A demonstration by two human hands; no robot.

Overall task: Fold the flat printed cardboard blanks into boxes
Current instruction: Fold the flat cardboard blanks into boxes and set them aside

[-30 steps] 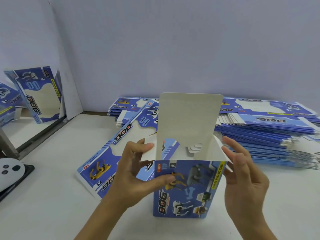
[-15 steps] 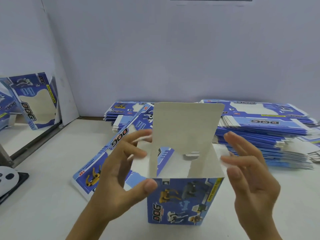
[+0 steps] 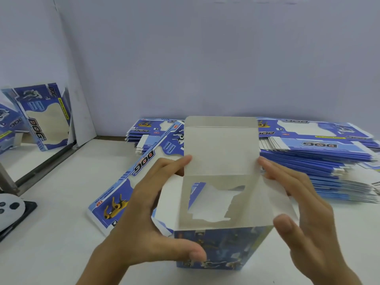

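The box (image 3: 218, 245) stood upright on the white table (image 3: 61, 202), its lid flap (image 3: 221, 145) raised. The left hand (image 3: 148, 221) gripped its left side, thumb across the printed front; the right hand (image 3: 304, 212) touched its right flap, fingers straight. 1 flat blank (image 3: 127, 182) lay behind.

A: Where does the single view look from?

B: From the person's head, facing forward and down over the counter (image 3: 51, 202) toward the back wall (image 3: 205, 58).

A: How near?

B: Close; the left hand (image 3: 152, 219) and right hand (image 3: 304, 219) fill the lower frame. It is wide-angle, with no second view sharing anything.
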